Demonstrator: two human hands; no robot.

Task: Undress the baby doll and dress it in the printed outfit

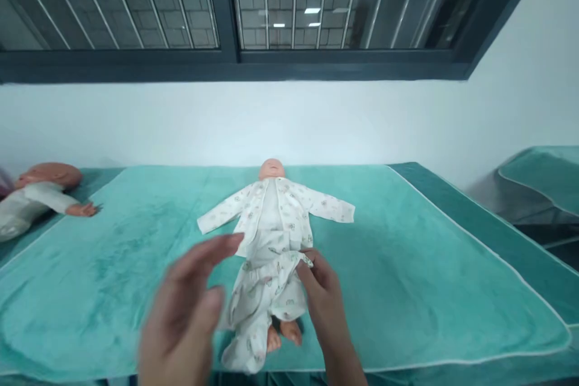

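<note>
A baby doll (272, 169) lies on its back, its head toward the wall and its feet toward me. It wears a white patterned jacket (296, 202), open at the front over a plain white undershirt (270, 211). White patterned baby pants (266, 289) are bunched over its legs; both feet show below. My right hand (323, 292) pinches the edge of the pants at the doll's right-hand side in view. My left hand (190, 307), slightly blurred, is raised nearer the camera, left of the pants, thumb and fingers apart with nothing between them.
A green blanket (407, 289) covers the padded table (456, 211). Another doll (36, 193) lies at the left edge. A white wall (217, 120) and a dark-framed, barred window (239, 66) stand behind. Green cloth (543, 172) sits at the far right.
</note>
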